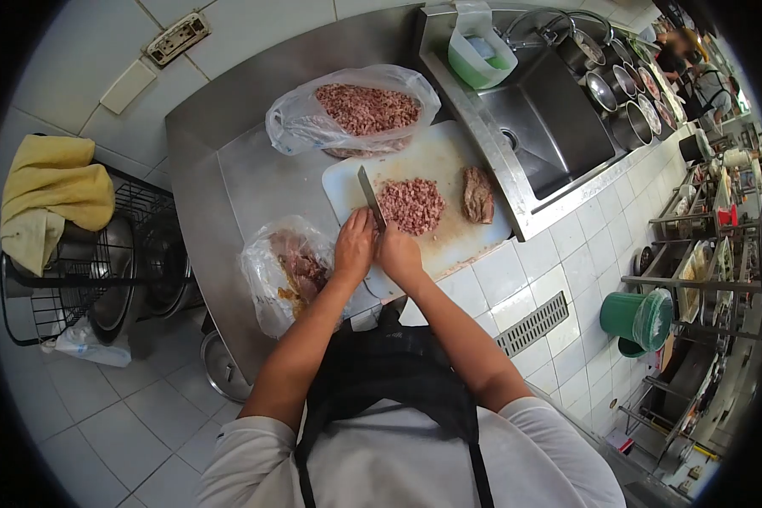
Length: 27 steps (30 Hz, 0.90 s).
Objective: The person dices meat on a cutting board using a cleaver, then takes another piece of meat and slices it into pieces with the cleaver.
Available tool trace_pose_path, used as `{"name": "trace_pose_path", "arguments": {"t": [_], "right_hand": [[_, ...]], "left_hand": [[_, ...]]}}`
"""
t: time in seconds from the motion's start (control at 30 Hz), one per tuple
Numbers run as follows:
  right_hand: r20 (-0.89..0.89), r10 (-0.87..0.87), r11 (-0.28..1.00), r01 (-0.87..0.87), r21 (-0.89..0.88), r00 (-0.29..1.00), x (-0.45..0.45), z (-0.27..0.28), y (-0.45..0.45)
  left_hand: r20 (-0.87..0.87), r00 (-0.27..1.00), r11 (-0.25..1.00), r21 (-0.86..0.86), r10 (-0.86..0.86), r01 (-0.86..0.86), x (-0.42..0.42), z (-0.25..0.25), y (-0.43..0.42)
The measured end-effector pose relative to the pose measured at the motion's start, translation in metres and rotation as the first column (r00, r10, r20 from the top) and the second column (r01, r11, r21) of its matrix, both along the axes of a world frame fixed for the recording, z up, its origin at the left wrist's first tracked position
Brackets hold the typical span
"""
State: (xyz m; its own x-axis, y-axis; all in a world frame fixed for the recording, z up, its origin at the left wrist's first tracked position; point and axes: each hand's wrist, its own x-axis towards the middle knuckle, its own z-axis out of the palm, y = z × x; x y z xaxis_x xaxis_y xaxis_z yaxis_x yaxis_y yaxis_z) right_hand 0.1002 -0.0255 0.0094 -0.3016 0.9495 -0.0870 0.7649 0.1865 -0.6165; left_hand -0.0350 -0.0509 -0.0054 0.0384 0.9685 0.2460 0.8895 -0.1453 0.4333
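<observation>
My right hand (398,255) is wrapped round the handle of a knife (370,194), whose blade points away from me over the white cutting board (343,182). Just left of the knife, my left hand (355,245) rests with its fingers together; whether it holds anything is hidden. Chopped meat (411,206) lies in a pile right of the blade. Farther right on the board is a whole piece of meat (477,196). Behind the board, a clear bag (290,118) holds more chopped meat (367,109). Another bag (262,273) with meat pieces (303,267) sits left of my hands.
A steel sink (550,140) lies to the right, with a green-and-white container (481,56) at its back corner and metal pots (630,127) beyond. At left, a yellow cloth (55,186) hangs over a black rack (131,279). People (711,85) stand far off at upper right.
</observation>
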Motion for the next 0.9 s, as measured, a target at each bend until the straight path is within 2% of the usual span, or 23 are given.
{"name": "trace_pose_path", "arguments": {"t": [0.13, 0.23, 0.33, 0.43, 0.53, 0.63, 0.77, 0.9], "right_hand": [[-0.048, 0.004, 1.0, -0.005, -0.015, 0.999, 0.005, 0.0, 0.005], [-0.096, 0.039, 0.996, -0.031, 0.086, 0.995, 0.032, -0.006, -0.015], [-0.071, 0.037, 0.998, -0.041, -0.056, 0.997, 0.049, -0.007, -0.028], [-0.079, 0.035, 0.997, -0.04, -0.07, 0.996, 0.051, -0.006, -0.027], [-0.017, 0.024, 0.999, -0.025, -0.043, 1.0, 0.044, 0.006, -0.031], [0.011, 0.026, 0.993, -0.027, 0.117, 1.0, 0.04, 0.016, -0.037], [0.093, 0.05, 0.995, -0.058, 0.085, 0.994, 0.036, 0.025, -0.043], [0.15, 0.057, 0.995, -0.068, 0.075, 0.987, 0.032, 0.024, -0.047]], "left_hand": [[0.061, 0.998, 1.0, -0.022, -0.012, 0.014, -0.005, 0.012, -0.001], [0.086, 0.996, 0.999, -0.051, 0.016, -0.012, -0.006, 0.017, -0.006], [0.086, 0.996, 0.995, -0.103, 0.005, 0.004, -0.01, 0.017, -0.01], [0.047, 0.999, 0.992, -0.126, -0.02, 0.025, -0.015, 0.015, -0.009], [0.066, 0.998, 0.991, -0.131, 0.0, 0.009, -0.013, 0.019, -0.008], [0.118, 0.993, 0.992, -0.123, 0.023, -0.008, -0.01, 0.025, -0.008], [0.104, 0.994, 0.998, -0.045, 0.043, -0.039, -0.006, 0.016, -0.006], [0.029, 0.999, 0.998, -0.045, 0.035, -0.033, -0.002, 0.017, -0.003]]}}
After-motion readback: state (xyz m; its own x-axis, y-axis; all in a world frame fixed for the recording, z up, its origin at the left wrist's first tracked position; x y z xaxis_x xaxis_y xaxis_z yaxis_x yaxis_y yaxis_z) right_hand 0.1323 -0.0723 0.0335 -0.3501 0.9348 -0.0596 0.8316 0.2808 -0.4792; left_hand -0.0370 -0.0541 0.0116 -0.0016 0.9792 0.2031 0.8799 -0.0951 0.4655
